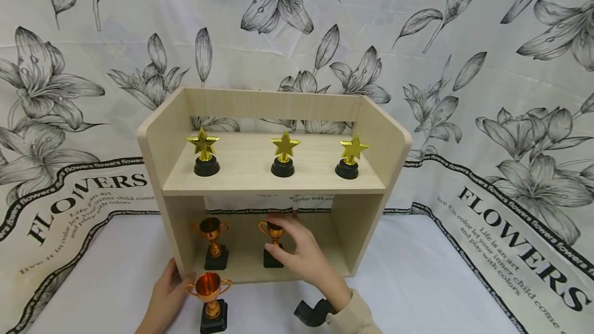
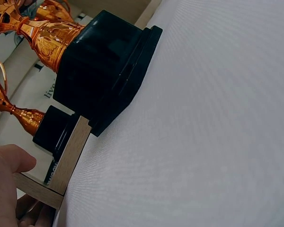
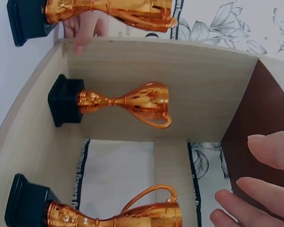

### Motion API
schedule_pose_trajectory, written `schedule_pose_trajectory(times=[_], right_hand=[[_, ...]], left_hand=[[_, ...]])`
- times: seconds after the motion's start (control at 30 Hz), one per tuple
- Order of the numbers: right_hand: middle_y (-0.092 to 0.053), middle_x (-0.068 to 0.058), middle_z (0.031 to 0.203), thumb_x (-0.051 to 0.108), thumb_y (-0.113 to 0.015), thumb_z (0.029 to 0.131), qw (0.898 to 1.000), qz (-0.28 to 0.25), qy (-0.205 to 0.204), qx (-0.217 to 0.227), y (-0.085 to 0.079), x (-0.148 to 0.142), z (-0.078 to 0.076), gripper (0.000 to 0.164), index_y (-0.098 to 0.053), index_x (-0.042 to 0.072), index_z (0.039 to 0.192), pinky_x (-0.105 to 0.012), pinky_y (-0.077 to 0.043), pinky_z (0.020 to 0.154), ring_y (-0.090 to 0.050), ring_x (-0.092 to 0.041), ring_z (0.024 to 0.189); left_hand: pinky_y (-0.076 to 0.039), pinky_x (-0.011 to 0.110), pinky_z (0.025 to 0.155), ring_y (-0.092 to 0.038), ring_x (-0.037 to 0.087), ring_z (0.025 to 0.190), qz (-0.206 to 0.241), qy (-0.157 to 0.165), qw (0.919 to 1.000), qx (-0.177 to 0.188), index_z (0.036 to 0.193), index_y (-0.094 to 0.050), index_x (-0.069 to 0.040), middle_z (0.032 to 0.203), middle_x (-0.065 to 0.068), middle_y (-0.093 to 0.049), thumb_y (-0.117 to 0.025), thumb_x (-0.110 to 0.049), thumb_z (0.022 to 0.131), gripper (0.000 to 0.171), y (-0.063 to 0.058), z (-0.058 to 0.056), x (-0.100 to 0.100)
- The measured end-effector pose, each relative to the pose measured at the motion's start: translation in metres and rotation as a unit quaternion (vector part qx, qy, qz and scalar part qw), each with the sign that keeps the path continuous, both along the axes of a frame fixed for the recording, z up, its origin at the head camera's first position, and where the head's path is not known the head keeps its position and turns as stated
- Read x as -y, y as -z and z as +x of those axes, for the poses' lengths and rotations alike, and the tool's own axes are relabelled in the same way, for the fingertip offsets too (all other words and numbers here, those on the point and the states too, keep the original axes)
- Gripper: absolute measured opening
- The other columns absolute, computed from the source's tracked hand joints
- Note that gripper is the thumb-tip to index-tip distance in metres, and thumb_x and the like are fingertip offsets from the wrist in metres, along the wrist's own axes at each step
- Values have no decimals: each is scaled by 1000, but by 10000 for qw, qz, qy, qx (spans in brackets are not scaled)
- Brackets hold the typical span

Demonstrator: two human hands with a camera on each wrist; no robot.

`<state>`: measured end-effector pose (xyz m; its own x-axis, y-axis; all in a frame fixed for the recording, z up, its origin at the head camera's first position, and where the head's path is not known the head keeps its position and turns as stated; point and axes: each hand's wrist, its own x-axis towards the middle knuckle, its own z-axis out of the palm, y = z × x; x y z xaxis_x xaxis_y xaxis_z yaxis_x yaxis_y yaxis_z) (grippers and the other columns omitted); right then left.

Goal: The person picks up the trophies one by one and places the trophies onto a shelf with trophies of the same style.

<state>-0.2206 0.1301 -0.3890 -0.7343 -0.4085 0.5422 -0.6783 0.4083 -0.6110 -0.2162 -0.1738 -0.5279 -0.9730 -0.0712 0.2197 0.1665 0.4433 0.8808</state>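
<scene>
My left hand (image 1: 166, 293) grips the lower front corner of the two-tier wooden shelf (image 1: 274, 191); in the left wrist view its thumb (image 2: 16, 158) lies inside the side panel and its fingers outside. A copper-coloured trophy cup (image 1: 212, 241) on a black base stands at the left of the lower tier. Beside it, mid-tier, is a second trophy cup (image 3: 151, 215), partly covered in the head view by my right hand (image 1: 299, 251). The right wrist view shows that hand's fingers spread and apart from the cup. A third trophy cup (image 1: 211, 298) stands on the table before the shelf.
On the upper tier stand three gold star trophies, at left (image 1: 204, 153), middle (image 1: 284, 156) and right (image 1: 350, 157). A black curved object (image 1: 315, 313) is by my right wrist. Flower-printed cloth (image 1: 445, 117) hangs behind; white cloth (image 1: 399, 272) covers the table.
</scene>
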Motion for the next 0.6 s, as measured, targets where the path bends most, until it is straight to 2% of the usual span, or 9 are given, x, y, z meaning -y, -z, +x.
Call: schedule_pose_trajectory(times=[0.07, 0.2, 0.27, 0.37, 0.47, 0.6], right_hand=[[-55, 1, 130, 21, -69, 86, 10000, -33, -19, 58, -1, 1, 2, 49, -51, 24, 132, -44, -41, 99, -51, -16, 118], [-54, 3, 131, 23, -68, 86, 9999, -56, -34, 114, -2, 4, 5, 49, -50, 26, 132, -46, -36, 103, -50, -15, 120], [-53, 4, 132, 24, -68, 87, 9998, -55, -40, 164, -2, 6, 7, 49, -50, 26, 133, -46, -38, 101, -49, -13, 121], [-52, 5, 133, 26, -66, 88, 9997, -59, -59, 224, -3, 8, 9, 48, -49, 27, 133, -49, -35, 103, -47, -13, 123], [-51, 6, 134, 28, -66, 89, 9995, -52, -34, 309, -4, 11, 12, 48, -48, 29, 133, -49, -34, 104, -45, -12, 124], [-49, 9, 135, 29, -65, 89, 9995, -48, -27, 306, -5, 14, 16, 50, -46, 30, 134, -47, -34, 104, -44, -11, 125]], left_hand=[[-43, 45, 96, -50, 43, 118, 20, 23, 10000, -21, 140, -32, -1, 134, 28, -44, -58, -18, 93, 56, 0, 0, 1], [-45, 36, 94, -50, 41, 117, -13, 7, 10000, -57, 140, -33, -2, 134, 27, -45, -58, -18, 93, 56, 1, 0, 1], [-45, 32, 93, -51, 41, 117, -29, 8, 10000, -55, 140, -33, -2, 134, 27, -46, -58, -19, 93, 56, 1, 0, 1], [-45, 32, 93, -51, 41, 117, -31, 18, 10000, -54, 140, -33, -3, 134, 26, -46, -58, -20, 93, 56, 1, -1, 1], [-45, 35, 94, -50, 41, 117, 1, 30, 10000, -45, 140, -33, -3, 134, 27, -46, -58, -21, 93, 56, 2, -1, 1], [-42, 49, 96, -50, 43, 117, 57, 41, 10000, -16, 140, -32, -2, 133, 28, -45, -57, -20, 93, 56, 3, -1, 1]])
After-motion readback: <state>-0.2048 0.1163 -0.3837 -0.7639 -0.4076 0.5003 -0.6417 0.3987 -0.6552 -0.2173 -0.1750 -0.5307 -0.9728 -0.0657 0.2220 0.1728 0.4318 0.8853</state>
